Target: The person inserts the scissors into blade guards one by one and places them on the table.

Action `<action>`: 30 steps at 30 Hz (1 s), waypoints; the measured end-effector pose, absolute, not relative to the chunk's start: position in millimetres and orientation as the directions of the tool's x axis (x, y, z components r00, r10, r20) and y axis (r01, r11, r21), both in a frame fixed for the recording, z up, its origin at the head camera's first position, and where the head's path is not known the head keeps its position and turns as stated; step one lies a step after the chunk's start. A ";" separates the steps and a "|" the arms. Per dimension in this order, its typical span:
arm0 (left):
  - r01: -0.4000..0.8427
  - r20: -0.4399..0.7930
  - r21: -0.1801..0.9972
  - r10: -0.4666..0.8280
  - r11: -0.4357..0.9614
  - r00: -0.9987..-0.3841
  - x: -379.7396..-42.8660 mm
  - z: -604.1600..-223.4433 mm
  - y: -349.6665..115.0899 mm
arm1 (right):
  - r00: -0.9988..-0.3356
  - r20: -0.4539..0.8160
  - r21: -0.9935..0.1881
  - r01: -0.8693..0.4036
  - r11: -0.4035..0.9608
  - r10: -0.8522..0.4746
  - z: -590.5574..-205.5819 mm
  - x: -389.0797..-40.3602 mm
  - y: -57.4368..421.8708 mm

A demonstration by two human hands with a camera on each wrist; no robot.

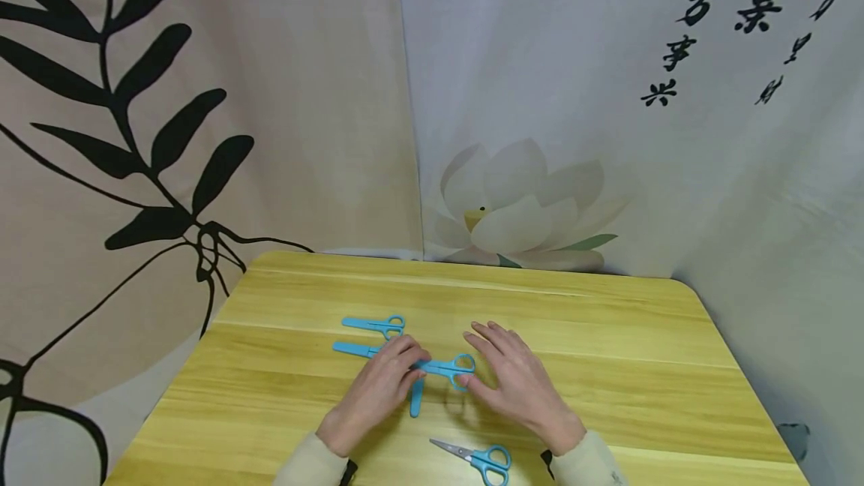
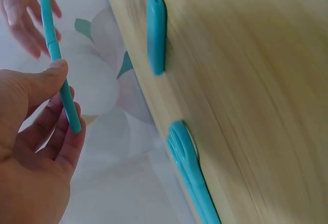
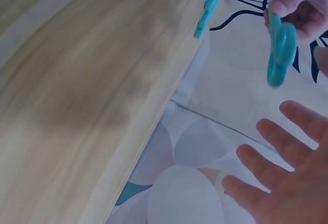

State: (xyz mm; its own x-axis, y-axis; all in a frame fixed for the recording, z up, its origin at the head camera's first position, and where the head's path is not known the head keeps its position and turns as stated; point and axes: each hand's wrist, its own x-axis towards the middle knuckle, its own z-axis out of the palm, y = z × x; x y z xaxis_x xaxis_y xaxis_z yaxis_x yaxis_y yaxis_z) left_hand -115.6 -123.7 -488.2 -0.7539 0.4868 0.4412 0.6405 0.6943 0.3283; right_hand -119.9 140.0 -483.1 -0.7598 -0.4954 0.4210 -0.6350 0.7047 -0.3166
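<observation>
My left hand pinches a pair of blue scissors between thumb and fingers, holding it above the table with its handle loops toward the right. A blue sheath seems to cover its blades, mostly hidden by the fingers. My right hand hovers beside the loops, fingers spread; in the right wrist view its fingers are apart from the scissors. Beneath the held pair lies a loose blue blade sheath. Nearer the front edge, scissors with bare metal blades rest on the table.
Two more blue sheathed scissors lie left of centre: a far pair and a nearer pair partly behind my left hand. The wooden table ends at a printed curtain at the back.
</observation>
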 end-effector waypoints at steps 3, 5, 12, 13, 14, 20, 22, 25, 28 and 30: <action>0.639 0.450 0.338 0.478 0.691 -0.754 -115.5 -489.1 -132.1 | -0.765 0.414 -0.308 -0.628 0.715 -0.494 -483.5 -119.9 144.7; 0.634 0.449 0.342 0.472 0.694 -0.759 -115.0 -490.1 -139.3 | -0.774 0.400 -0.305 -0.617 0.726 -0.490 -483.3 -119.8 147.9; 0.573 0.371 0.388 0.447 0.722 -0.814 -112.2 -492.3 -168.4 | -0.792 0.388 -0.283 -0.589 0.757 -0.471 -483.9 -119.8 159.1; 0.566 0.358 0.397 0.446 0.723 -0.820 -111.9 -492.3 -172.5 | -0.793 0.387 -0.281 -0.588 0.758 -0.471 -484.1 -119.8 160.7; 0.557 0.345 0.405 0.443 0.725 -0.827 -111.5 -492.3 -176.5 | -0.793 0.386 -0.281 -0.588 0.759 -0.471 -484.2 -119.9 162.2; 0.551 0.314 0.420 0.454 0.721 -0.834 -112.5 -494.8 -199.3 | -0.794 0.381 -0.273 -0.586 0.763 -0.473 -485.1 -120.0 170.9; 0.550 0.302 0.419 0.460 0.722 -0.835 -112.8 -495.6 -205.9 | -0.792 0.386 -0.269 -0.586 0.764 -0.472 -485.1 -119.9 173.3; 0.534 0.269 0.413 0.461 0.738 -0.846 -112.7 -496.4 -215.0 | -0.791 0.392 -0.266 -0.587 0.765 -0.470 -484.5 -119.6 176.1; 0.520 0.242 0.411 0.460 0.749 -0.854 -113.7 -496.4 -223.7 | -0.791 0.397 -0.266 -0.585 0.766 -0.467 -485.4 -119.8 178.6; 0.514 0.229 0.415 0.460 0.751 -0.858 -114.9 -496.3 -229.1 | -0.792 0.394 -0.265 -0.584 0.768 -0.466 -486.2 -119.9 179.5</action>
